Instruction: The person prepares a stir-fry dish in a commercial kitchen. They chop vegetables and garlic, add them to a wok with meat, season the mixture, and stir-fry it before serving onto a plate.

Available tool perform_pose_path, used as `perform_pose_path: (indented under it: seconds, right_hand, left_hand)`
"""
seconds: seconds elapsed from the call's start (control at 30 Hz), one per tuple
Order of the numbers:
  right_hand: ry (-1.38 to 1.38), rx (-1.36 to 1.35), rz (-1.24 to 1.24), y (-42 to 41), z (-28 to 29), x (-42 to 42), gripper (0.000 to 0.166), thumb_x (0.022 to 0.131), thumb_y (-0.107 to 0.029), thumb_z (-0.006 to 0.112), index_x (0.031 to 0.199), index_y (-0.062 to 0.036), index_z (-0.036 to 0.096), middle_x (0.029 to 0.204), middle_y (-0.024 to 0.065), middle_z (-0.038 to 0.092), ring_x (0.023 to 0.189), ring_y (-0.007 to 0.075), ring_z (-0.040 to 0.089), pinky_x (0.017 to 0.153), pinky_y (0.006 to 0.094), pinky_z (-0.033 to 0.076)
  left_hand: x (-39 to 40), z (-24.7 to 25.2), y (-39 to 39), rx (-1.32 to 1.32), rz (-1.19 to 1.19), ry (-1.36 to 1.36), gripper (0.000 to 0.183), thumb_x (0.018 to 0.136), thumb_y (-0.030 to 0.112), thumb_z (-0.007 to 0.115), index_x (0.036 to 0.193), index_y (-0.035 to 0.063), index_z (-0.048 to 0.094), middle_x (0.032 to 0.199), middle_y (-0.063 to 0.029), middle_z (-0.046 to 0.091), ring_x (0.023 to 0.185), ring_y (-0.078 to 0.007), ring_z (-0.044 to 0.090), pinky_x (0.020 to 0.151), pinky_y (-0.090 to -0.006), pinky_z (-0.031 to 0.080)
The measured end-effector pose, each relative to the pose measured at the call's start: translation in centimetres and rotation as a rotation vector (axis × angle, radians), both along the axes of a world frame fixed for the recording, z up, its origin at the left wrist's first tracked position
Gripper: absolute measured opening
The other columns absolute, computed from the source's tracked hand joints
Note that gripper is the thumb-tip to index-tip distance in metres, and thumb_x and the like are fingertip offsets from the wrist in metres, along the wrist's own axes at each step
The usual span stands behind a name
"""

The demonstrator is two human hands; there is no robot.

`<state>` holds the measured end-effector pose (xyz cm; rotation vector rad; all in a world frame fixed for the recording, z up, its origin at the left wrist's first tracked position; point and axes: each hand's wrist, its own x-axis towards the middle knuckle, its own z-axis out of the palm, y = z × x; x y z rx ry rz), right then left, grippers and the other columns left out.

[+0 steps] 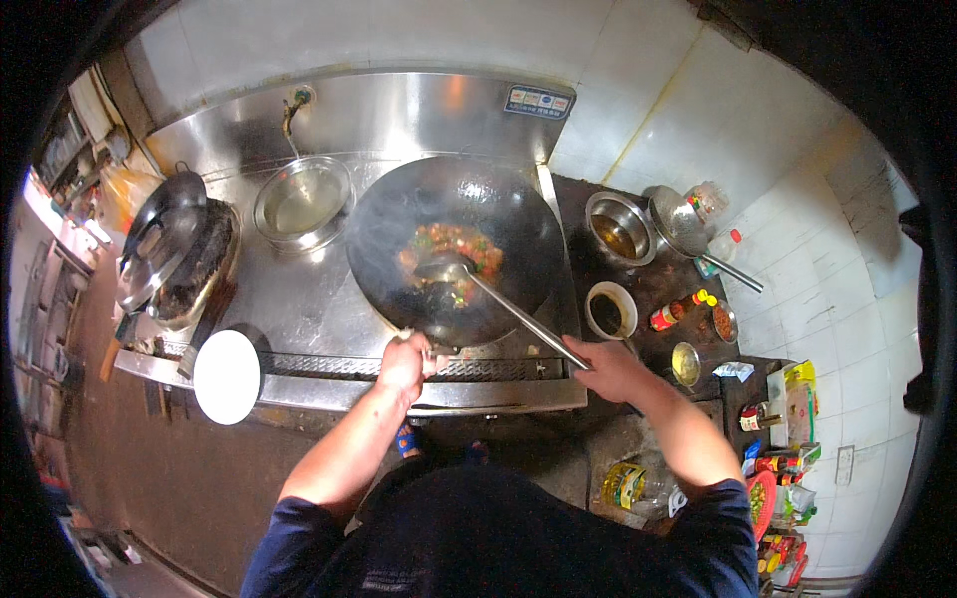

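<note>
A large dark wok (523,224) sits on the steel stove, with chopped food (456,239) in red, green and pale pieces in its middle and steam above. My right hand (613,366) is closed on the end of the long metal handle of a ladle (445,267), whose bowl rests in the food. At the wok's near rim, my left hand (407,366) is closed around the wok's handle area, with a cloth or similar pale thing partly visible; the grip is slightly blurred.
A white plate (226,377) lies at the stove's front left edge. Behind it are a pot of liquid (303,205) under a tap and a second wok (168,205). At right stand a steel pot (620,228), a white bowl (611,310), a strainer (677,220) and a sauce bottle (677,312).
</note>
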<state>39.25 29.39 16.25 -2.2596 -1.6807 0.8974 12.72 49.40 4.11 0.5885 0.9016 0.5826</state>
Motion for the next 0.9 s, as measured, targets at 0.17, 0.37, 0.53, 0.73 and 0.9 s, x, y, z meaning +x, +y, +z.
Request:
perform_pose_path:
  seconds: [0.17,0.37,0.53,0.73,0.9]
  right_hand:
    - [-0.120,0.199,-0.020,-3.1,-4.2,-1.8,0.063,0.084,-0.018,0.064,0.143,-0.0101,0.042,0.101,0.0245,0.066,0.084,0.0340,0.068,0.077,0.0413,0.053]
    - [0.163,0.055,-0.022,-5.3,0.2,-2.8,0.063,0.083,-0.017,0.068,0.140,-0.0048,0.044,0.122,0.0218,0.061,0.099,0.0299,0.068,0.082,0.0352,0.052]
    - [0.219,0.061,-0.069,-5.0,0.4,-3.4,0.063,0.084,-0.019,0.069,0.140,-0.0060,0.045,0.122,0.0214,0.060,0.102,0.0291,0.067,0.084,0.0343,0.052]
    - [0.236,-0.191,-0.048,-6.3,3.2,-3.3,0.063,0.086,-0.026,0.067,0.143,-0.0121,0.043,0.077,0.0171,0.068,0.068,0.0242,0.067,0.069,0.0371,0.053]
    - [0.174,-0.284,-0.049,-1.3,5.1,-1.8,0.064,0.088,-0.022,0.064,0.146,-0.0148,0.039,0.076,0.0104,0.065,0.063,0.0120,0.060,0.066,0.0326,0.051]
  left_hand:
    - [-4.8,-0.6,-8.3,0.113,-0.005,0.030,0.041,0.079,0.000,0.042,0.120,-0.0036,0.047,0.100,-0.0163,0.065,0.072,-0.0239,0.067,0.063,-0.0328,0.058]
    - [-1.6,-0.6,-0.9,0.044,0.064,-0.038,0.007,0.082,0.001,0.049,0.081,-0.0033,0.054,0.071,-0.0122,0.057,0.058,-0.0245,0.062,0.053,-0.0369,0.055]
    - [1.3,1.1,1.3,-0.007,0.111,0.030,0.010,0.083,0.004,0.051,0.075,-0.0024,0.053,0.068,-0.0132,0.056,0.054,-0.0251,0.060,0.048,-0.0343,0.053]
    - [-1.6,1.5,-4.0,0.058,0.057,0.050,0.004,0.082,-0.002,0.047,0.079,-0.0033,0.048,0.074,-0.0169,0.057,0.060,-0.0294,0.062,0.056,-0.0423,0.059]
    - [-0.9,-0.3,0.7,0.009,0.020,-0.024,0.012,0.084,0.002,0.047,0.088,-0.0082,0.052,0.082,-0.0183,0.061,0.055,-0.0258,0.060,0.057,-0.0372,0.057]
